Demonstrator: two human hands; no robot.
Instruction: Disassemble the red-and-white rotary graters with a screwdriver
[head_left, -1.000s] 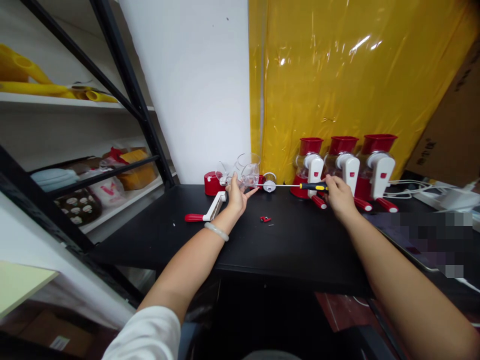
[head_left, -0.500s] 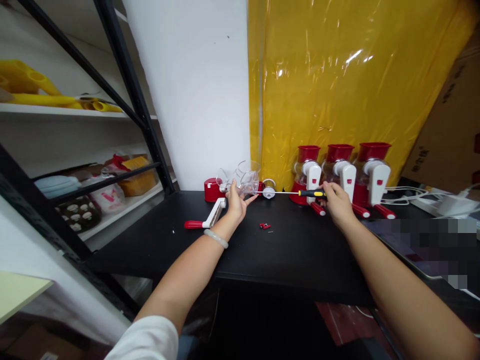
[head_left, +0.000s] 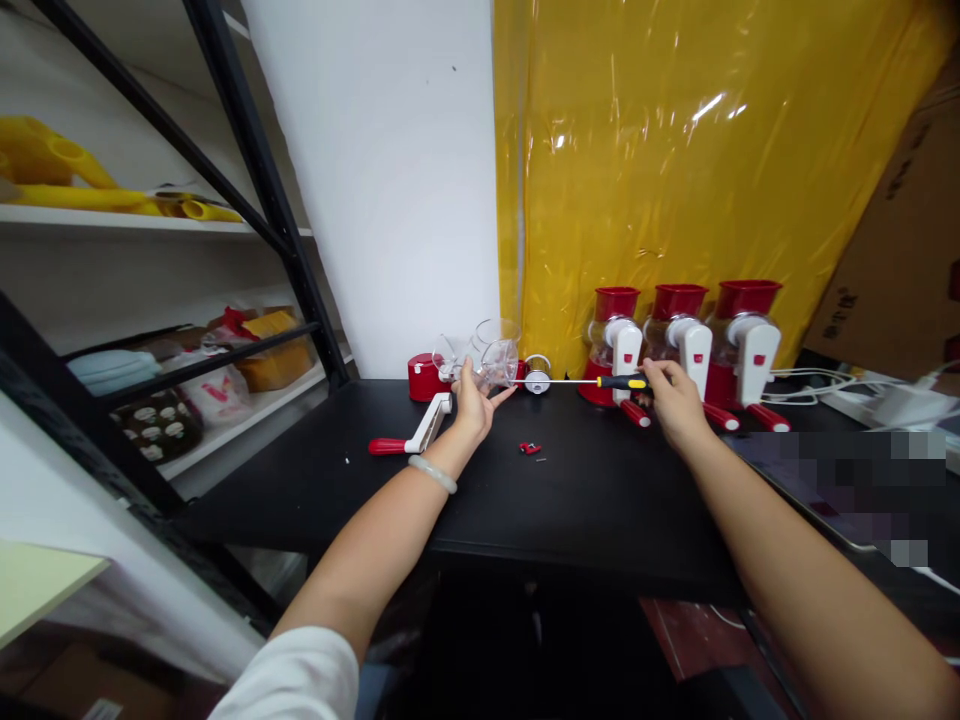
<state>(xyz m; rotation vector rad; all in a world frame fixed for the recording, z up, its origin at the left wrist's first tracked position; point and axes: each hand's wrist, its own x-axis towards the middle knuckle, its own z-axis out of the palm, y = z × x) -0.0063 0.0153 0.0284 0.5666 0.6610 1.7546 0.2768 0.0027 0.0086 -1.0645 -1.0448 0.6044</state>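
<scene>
My left hand (head_left: 474, 402) grips a clear plastic housing (head_left: 496, 360) with round openings, held above the black table. In my right hand (head_left: 671, 398) is a screwdriver (head_left: 622, 382) with a black and yellow handle. Its long shaft points left and the tip reaches the housing's right side; the exact contact is too small to tell. Left of my left hand lie a red part (head_left: 426, 378) and a white crank with a red handle (head_left: 420, 432). Small red pieces (head_left: 529, 449) rest on the table between my arms. A white-rimmed drum (head_left: 537, 376) stands behind the screwdriver shaft.
Several red and white hand-crank graters (head_left: 681, 340) line the table's back right. White cables (head_left: 806, 390) and a tablet-like device (head_left: 795, 480) lie farther right. A black-framed shelf (head_left: 247, 120) stands at left. Yellow sheeting (head_left: 645, 150) hangs behind the table (head_left: 600, 510).
Both hands keep nearly the same pose, with the screwdriver still against the clear housing's side. The view has shifted very slightly.
</scene>
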